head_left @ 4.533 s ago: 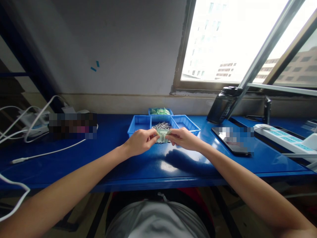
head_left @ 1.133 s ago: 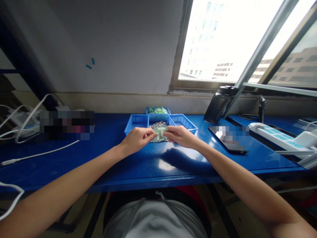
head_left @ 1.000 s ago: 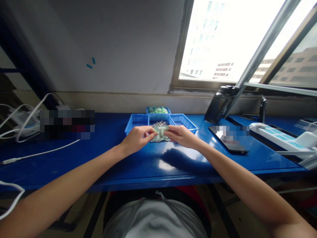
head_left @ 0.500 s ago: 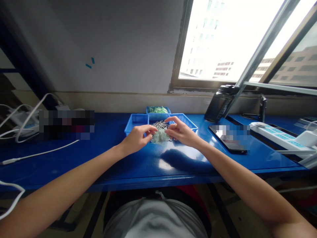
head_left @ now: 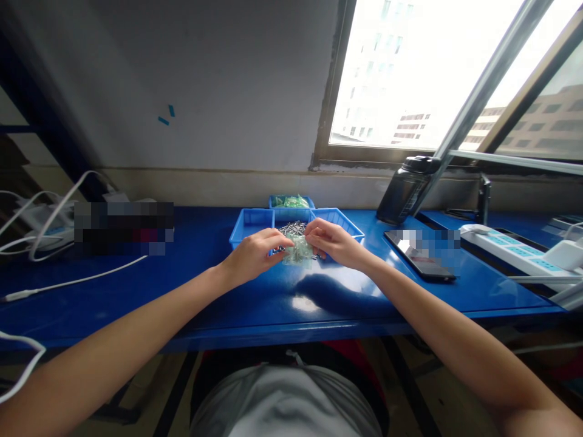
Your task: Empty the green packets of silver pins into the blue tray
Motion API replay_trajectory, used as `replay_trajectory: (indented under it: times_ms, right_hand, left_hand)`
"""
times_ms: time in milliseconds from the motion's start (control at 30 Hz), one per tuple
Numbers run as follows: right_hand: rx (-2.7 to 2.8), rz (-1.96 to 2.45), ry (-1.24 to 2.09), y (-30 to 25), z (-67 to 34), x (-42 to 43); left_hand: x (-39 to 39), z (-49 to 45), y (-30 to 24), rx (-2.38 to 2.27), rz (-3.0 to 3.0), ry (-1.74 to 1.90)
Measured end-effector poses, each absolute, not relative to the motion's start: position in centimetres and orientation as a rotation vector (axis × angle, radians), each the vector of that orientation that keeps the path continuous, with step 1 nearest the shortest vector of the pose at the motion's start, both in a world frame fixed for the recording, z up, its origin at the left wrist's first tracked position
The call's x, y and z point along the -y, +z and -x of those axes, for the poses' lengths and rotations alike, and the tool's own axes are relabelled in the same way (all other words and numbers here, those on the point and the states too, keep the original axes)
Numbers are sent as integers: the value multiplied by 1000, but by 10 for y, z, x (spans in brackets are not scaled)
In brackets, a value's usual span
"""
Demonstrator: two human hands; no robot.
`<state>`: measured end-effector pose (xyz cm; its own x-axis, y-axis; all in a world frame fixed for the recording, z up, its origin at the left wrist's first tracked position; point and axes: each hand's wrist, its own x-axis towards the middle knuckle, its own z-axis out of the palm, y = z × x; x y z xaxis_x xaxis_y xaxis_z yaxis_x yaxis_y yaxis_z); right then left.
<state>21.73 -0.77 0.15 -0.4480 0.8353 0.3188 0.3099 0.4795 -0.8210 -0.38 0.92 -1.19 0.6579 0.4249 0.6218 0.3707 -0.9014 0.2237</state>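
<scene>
Between my hands is a small clear, greenish plastic bag (head_left: 298, 254), with contents too small to name. My right hand (head_left: 334, 244) pinches its upper right edge between thumb and fingers. My left hand (head_left: 259, 254) has its thumb and forefinger curled round the bag's left side; the exact contact is hard to see. Just behind the bag lies a heap of small metal screw-like pieces (head_left: 294, 228), partly hidden by the fingers. It sits in the middle of a blue divided tray (head_left: 251, 221).
Behind the tray, a small blue bin (head_left: 272, 202) holds green plastic packets (head_left: 294, 201). On the right are a black bottle (head_left: 403, 191), a phone (head_left: 416, 255) and a white power strip (head_left: 514, 246). White cables (head_left: 86, 285) run over the blue table (head_left: 204, 315) at left.
My left fingers have moved right, onto the bag. The raised right forefinger has come down and closed toward the thumb. The bag has shifted slightly right.
</scene>
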Motion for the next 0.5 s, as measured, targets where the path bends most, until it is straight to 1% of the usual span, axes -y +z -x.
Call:
replay_trajectory:
  times_ms: [200,367,500]
  right_hand:
    - [1998,980,912,2,-216,8]
    - [2020,1066,911,4,-215,8]
    - [2076,1080,929,2,-217,7]
  left_hand:
    - [-6,4,-9,-641,-2852,1113]
    - [-5,4,-6,-702,-2827,1181]
    - [-5,3,-6,-752,-2799,1154]
